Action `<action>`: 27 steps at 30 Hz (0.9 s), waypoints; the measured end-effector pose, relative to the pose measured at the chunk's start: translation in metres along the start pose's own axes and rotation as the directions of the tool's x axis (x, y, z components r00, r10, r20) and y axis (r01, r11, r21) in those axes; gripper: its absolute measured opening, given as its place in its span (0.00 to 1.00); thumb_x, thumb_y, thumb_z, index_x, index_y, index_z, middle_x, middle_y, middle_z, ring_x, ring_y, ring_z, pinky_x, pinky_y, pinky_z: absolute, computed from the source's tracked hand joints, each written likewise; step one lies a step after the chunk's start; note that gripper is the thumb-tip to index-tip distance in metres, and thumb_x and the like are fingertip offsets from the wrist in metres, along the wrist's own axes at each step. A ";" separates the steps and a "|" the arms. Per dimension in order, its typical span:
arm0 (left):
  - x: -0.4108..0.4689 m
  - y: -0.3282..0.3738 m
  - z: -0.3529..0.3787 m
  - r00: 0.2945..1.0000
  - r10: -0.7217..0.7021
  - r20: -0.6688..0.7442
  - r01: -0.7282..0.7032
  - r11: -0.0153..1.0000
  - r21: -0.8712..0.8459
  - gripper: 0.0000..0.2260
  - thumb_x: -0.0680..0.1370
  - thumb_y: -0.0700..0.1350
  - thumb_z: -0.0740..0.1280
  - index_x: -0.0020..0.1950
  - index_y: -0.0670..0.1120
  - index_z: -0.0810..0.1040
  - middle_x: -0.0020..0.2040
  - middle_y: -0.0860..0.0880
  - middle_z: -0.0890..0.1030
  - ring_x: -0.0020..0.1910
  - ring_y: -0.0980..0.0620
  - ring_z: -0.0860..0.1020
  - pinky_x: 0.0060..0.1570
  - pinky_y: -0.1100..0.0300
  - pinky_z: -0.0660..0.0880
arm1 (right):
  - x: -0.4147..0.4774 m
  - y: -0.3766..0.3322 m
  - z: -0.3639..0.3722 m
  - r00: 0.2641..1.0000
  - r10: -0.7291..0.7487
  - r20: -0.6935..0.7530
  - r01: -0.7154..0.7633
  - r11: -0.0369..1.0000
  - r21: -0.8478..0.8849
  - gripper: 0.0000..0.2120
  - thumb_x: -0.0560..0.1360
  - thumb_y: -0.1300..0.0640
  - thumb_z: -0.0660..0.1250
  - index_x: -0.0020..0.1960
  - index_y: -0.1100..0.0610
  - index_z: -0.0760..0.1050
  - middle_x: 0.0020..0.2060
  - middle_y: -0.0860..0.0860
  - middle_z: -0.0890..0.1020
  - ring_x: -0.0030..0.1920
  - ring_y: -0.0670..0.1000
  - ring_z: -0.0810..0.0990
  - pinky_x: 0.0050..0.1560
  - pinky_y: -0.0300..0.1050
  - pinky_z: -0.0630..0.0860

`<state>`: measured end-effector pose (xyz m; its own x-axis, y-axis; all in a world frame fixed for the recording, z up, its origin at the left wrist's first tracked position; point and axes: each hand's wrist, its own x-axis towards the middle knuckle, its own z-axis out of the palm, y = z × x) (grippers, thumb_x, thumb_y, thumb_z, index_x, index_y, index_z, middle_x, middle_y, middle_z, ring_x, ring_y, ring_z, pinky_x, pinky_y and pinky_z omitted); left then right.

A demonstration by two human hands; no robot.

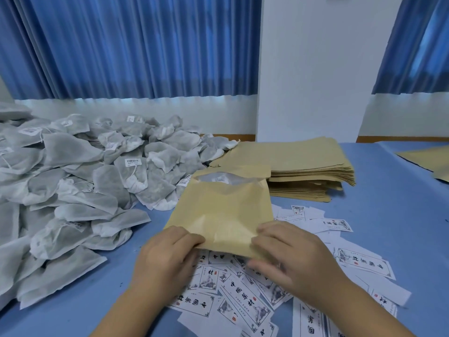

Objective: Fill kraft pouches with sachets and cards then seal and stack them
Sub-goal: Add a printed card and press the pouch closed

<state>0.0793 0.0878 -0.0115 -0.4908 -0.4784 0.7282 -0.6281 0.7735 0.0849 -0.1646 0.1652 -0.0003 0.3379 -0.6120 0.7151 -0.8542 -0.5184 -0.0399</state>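
Left hand (167, 251), right hand (289, 251) pinch one pouch (223, 210); one sachet (218, 178) inside.

Blue curtains (121, 45), white wall (315, 69), blue-covered table (388, 215)

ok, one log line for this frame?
stage: filling | left hand: pinches kraft pouch near edge | right hand: pinches same edge | mouth: open, sachet inside | cards: scattered underneath
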 end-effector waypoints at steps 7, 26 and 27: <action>-0.005 -0.013 -0.007 0.995 -0.069 -0.075 0.067 0.997 -0.039 0.12 0.74 0.45 0.64 0.43 0.41 0.86 0.35 0.48 0.81 0.32 0.47 0.79 0.34 0.57 0.77 | 0.002 0.000 -0.006 0.996 -0.068 -0.049 0.066 0.996 -0.055 0.08 0.72 0.65 0.67 0.47 0.59 0.84 0.39 0.52 0.82 0.37 0.53 0.78 0.29 0.46 0.74; -0.005 0.011 0.009 0.999 0.042 -0.033 -0.041 0.999 0.025 0.09 0.72 0.41 0.63 0.40 0.42 0.83 0.36 0.48 0.78 0.35 0.49 0.73 0.33 0.59 0.67 | 0.003 -0.009 -0.003 0.998 -0.023 0.053 0.025 0.999 -0.033 0.05 0.67 0.62 0.73 0.43 0.57 0.82 0.36 0.49 0.78 0.36 0.51 0.75 0.36 0.42 0.73; -0.005 0.011 0.009 0.999 0.042 -0.020 -0.041 0.999 0.020 0.09 0.73 0.41 0.63 0.41 0.42 0.83 0.37 0.48 0.78 0.35 0.48 0.74 0.33 0.58 0.68 | 0.004 -0.010 -0.002 0.999 -0.035 0.038 0.036 0.999 -0.039 0.04 0.67 0.63 0.73 0.42 0.58 0.82 0.36 0.50 0.79 0.36 0.52 0.76 0.35 0.43 0.73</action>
<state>0.0696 0.0949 -0.0199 -0.5042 -0.4372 0.7447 -0.6192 0.7842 0.0411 -0.1554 0.1698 0.0043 0.3819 -0.6158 0.6891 -0.8564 -0.5162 0.0133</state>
